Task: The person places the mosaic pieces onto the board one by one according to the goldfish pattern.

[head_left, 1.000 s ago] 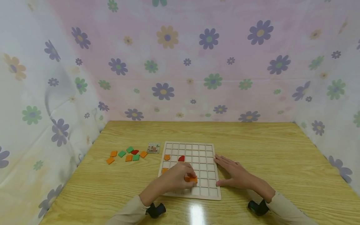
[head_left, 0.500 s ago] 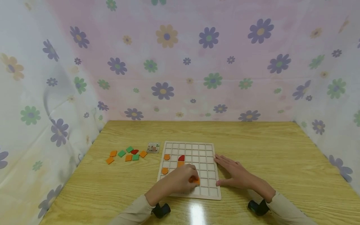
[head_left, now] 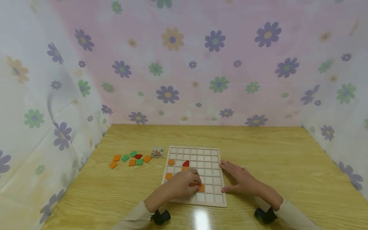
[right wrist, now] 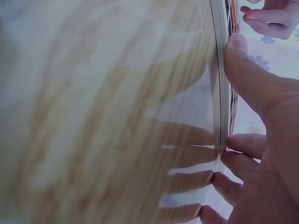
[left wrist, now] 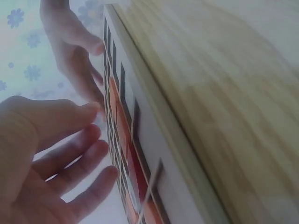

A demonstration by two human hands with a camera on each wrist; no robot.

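Note:
A pale wooden grid board (head_left: 209, 170) lies on the table in front of me. My left hand (head_left: 184, 183) is over its lower middle, beside an orange square tile (head_left: 202, 187) lying in a cell. In the left wrist view the fingers of the left hand (left wrist: 60, 154) are loosely bent, with nothing between them. A row with orange tiles (left wrist: 122, 126) and a red piece (left wrist: 136, 175) runs past the fingertips. My right hand (head_left: 242, 179) rests spread along the board's right edge, thumb and fingertips touching it. Orange round pieces (head_left: 171, 162) and a red quarter-circle (head_left: 186, 163) sit further up.
Left of the board lie loose orange tiles (head_left: 116, 157), green tiles (head_left: 125, 158) and a red piece (head_left: 138, 156). A small printed pattern card (head_left: 157, 152) lies by the board's upper left corner. Flowered cloth (head_left: 198, 64) hangs behind the table and at both sides.
The orange square tile, earlier at my left fingertips, has shifted slightly right and now lies in a cell. My left hand has drawn back a little to the left. My right hand has stayed put.

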